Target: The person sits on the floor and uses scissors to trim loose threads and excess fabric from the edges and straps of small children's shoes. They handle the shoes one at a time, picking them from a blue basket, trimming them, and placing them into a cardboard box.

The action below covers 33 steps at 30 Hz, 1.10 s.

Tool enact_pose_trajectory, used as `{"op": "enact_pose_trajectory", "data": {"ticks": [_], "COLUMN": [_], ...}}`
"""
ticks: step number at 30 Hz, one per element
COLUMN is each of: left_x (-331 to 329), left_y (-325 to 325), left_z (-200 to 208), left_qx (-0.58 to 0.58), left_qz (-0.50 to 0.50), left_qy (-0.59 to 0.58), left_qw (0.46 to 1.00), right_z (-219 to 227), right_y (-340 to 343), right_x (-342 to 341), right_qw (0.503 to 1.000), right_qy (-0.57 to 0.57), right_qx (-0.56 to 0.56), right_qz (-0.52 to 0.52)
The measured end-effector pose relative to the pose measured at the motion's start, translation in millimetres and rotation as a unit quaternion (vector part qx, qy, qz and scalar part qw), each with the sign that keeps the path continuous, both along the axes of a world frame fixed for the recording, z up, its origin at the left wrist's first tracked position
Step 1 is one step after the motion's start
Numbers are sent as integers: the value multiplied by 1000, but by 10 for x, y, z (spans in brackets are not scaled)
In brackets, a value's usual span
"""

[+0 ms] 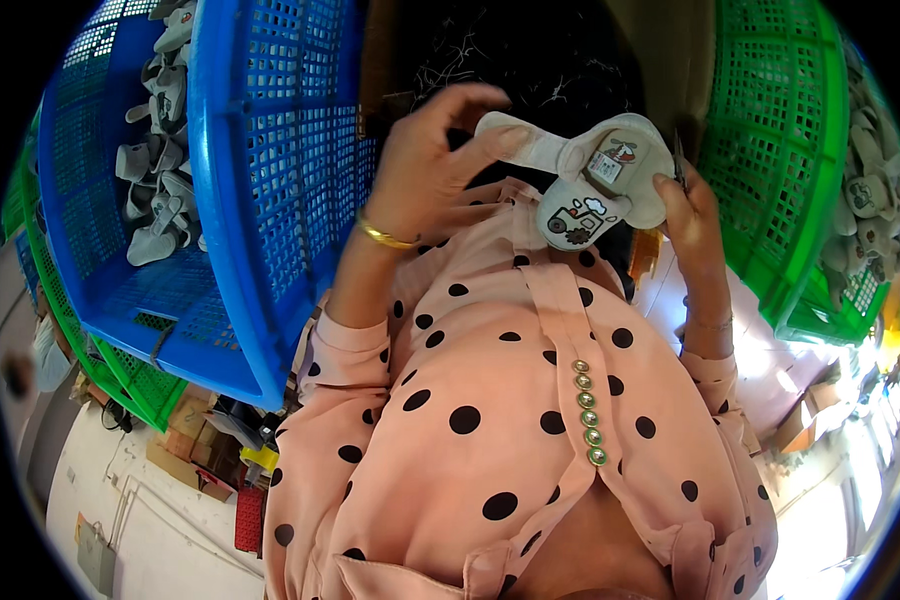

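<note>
A small off-white child's shoe [580, 217] is held up in front of me, with a tractor picture on its toe and a cartoon print and label on the insole. Its strap [545, 152] sticks out to the left. My left hand [432, 165] is closed, pinching the strap's end between thumb and fingers. At the heel side, my right hand [692, 220] is closed on the shoe's edge. A dark, narrow metal tool [679, 165] stands up by the right fingers; its kind I cannot make out.
At left stands a blue plastic basket [232, 200] with several grey-white shoes [160, 205] in it. A green basket [770, 170] with more shoes [867, 200] stands at right. Beyond my hands lies a dark surface [530, 60] strewn with pale thread ends.
</note>
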State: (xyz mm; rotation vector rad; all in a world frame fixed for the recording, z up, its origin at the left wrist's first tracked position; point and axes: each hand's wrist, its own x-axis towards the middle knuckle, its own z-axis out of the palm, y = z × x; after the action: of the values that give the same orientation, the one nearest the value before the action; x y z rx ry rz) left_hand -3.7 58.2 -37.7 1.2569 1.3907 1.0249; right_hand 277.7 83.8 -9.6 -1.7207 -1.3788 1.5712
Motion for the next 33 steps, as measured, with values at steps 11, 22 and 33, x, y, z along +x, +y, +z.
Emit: {"op": "enact_pose_trajectory", "data": {"ticks": [11,22,33], "left_x": [-248,184,513], "left_y": [232,272,162], "left_z": [71,295,586], "left_qx": [-7,5,297], "left_qz": [210,59,-114], "left_qy": [59,-83,215], "left_qw": [976,995,923], "right_z": [348,253,338], "right_y": [218,335,429], "right_x": [-11,-101,-311], "right_qw": [994,996,964], "right_qy": [-38,17,-164], "right_qx": [-8,27,181], "right_qz": [-106,-81,108]}}
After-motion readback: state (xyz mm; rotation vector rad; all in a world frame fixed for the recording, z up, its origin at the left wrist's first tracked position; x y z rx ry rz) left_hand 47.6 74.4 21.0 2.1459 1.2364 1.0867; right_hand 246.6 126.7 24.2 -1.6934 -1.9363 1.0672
